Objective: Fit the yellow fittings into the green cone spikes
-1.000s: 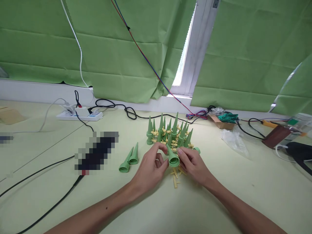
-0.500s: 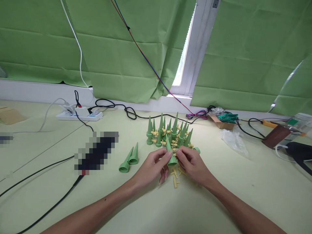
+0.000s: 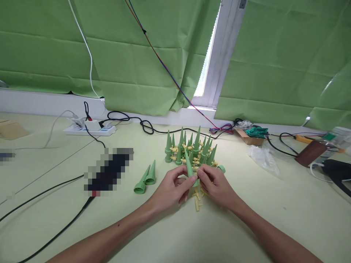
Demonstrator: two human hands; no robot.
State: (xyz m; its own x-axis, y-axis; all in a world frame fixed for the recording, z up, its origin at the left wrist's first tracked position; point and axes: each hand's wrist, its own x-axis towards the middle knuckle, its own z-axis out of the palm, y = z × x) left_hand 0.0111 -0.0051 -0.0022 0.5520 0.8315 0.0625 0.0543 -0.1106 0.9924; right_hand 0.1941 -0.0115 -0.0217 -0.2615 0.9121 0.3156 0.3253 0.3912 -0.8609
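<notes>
My left hand (image 3: 175, 186) grips a green plastic watering spike (image 3: 188, 164) by its wide lower end, thumb across the front, the point tilted up and slightly left. Beside it, my right hand (image 3: 215, 182) pinches a small yellow fitting (image 3: 196, 174) against the spike's side; the fingers hide most of the fitting. Loose yellow fittings (image 3: 197, 204) lie on the table just below the hands. Behind them stands a cluster of green spikes (image 3: 196, 144), with yellow fittings attached to them. Two more spikes (image 3: 140, 185) without visible fittings lie left of my left hand.
A green cap-like part (image 3: 221, 168) lies behind my right hand. Clear plastic bags (image 3: 263, 159) and a small cardboard box (image 3: 248, 137) are at the right. A power strip (image 3: 90, 128) and black cables (image 3: 146, 126) run along the back. A pixelated dark object (image 3: 109, 170) lies at the left.
The spike has turned a little in my left hand, its tip shifting left. My left thumb has moved right, across the spike's base toward the right fingertips.
</notes>
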